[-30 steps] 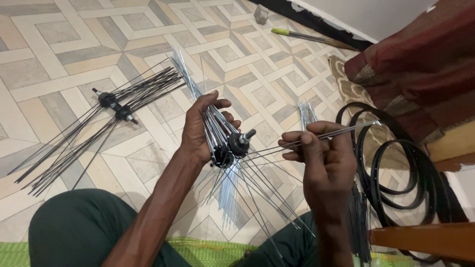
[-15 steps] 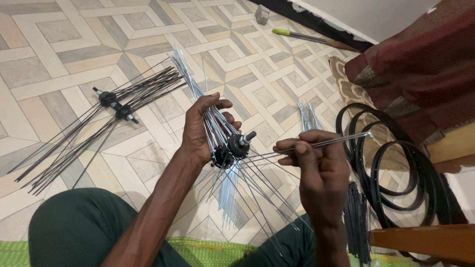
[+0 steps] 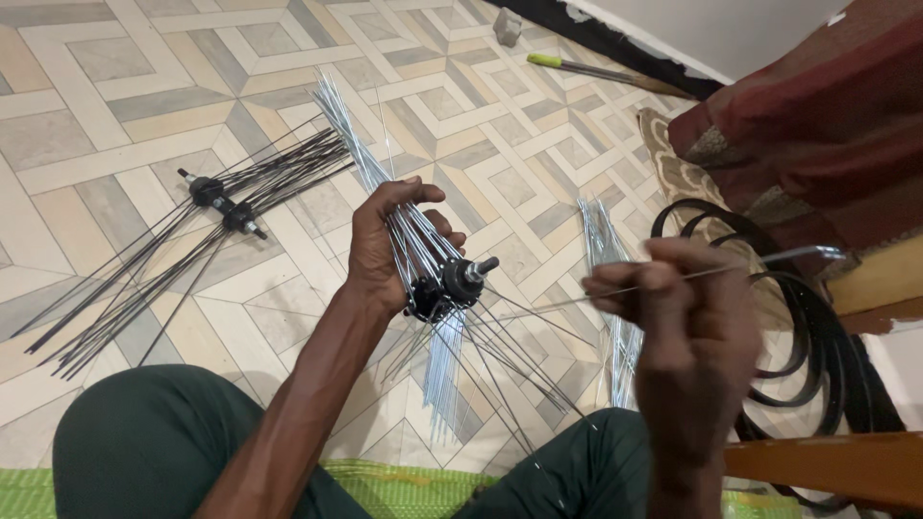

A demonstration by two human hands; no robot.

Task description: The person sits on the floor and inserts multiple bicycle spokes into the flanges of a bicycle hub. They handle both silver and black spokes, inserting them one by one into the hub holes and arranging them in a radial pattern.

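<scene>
My left hand (image 3: 385,245) grips a black wheel hub (image 3: 444,284) with several silver spokes fanned out above and below it. My right hand (image 3: 678,312) pinches one thin silver spoke (image 3: 760,261), held level to the right of the hub, its inner end pointing towards the hub. The hand is blurred. A loose bundle of silver spokes (image 3: 608,279) lies on the floor behind my right hand, partly hidden by it.
A second black hub with black spokes (image 3: 216,197) lies on the patterned tile floor at left. Black wheel rims (image 3: 817,336) lie at right beside a dark red cloth (image 3: 827,115). A green-handled tool (image 3: 577,69) lies far back. My knees show below.
My right hand has drawn the single spoke outward to the right and slightly up, away from the hub. My left hand keeps holding the hub in place.
</scene>
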